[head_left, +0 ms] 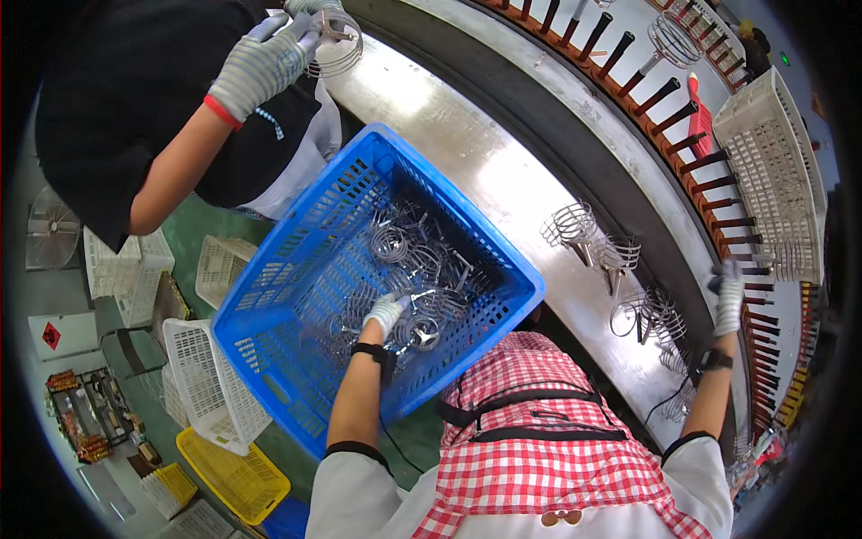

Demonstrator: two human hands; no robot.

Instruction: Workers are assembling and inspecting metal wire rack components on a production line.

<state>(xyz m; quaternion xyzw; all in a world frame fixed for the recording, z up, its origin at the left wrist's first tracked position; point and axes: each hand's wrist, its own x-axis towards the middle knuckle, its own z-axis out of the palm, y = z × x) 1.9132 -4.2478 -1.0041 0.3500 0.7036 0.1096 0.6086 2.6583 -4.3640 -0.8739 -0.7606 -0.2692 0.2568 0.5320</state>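
Observation:
My left hand (387, 314), in a striped glove with grey fingertips, reaches into a large blue crate (269, 382). Its fingers are closed on a coiled wire piece (422, 333) in a heap of shiny wire coils (392, 244). My right hand (729, 301), also gloved, is stretched to the far right. It is by the ends of dark handles (718, 182) standing in a curved row, and a wire coil (790, 260) shows just beyond it. Those fingers are blurred, so their grip is unclear.
Loose wire coils (648, 316) lie on the metal bench (503, 180). A co-worker's gloved hand (260, 72) holds a wire coil (337, 45) at upper left. A white basket (777, 153) stands beyond the handles. White baskets (202, 377) and a yellow crate (235, 476) are on the green floor.

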